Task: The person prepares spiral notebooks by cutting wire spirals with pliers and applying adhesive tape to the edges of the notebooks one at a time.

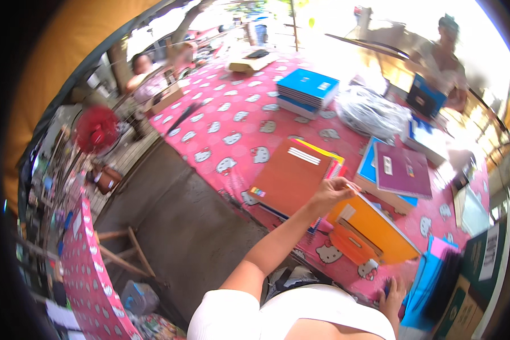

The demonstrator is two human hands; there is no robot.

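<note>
My left hand (333,194) pinches the upper edge of an orange notebook (388,229), which stands tilted on the table. Below its cover lies a brighter orange, folder-like piece (354,243). Just left of this, a brown notebook (293,173) tops a small pile with yellow and pink edges. My right hand (393,299) rests low at the near table edge, fingers apart, next to a bright blue folder (422,289); a small dark blue thing shows by its fingers, too little to name. A purple notebook (402,170) lies on blue ones beyond the orange notebook.
The table has a pink patterned cloth (226,136). Farther off are a blue notebook stack (307,89) and a clear plastic bundle (371,113). Boxes (476,277) stand at the right. Across the table a person (442,68) holds a dark blue book. A red fan (98,130) stands left.
</note>
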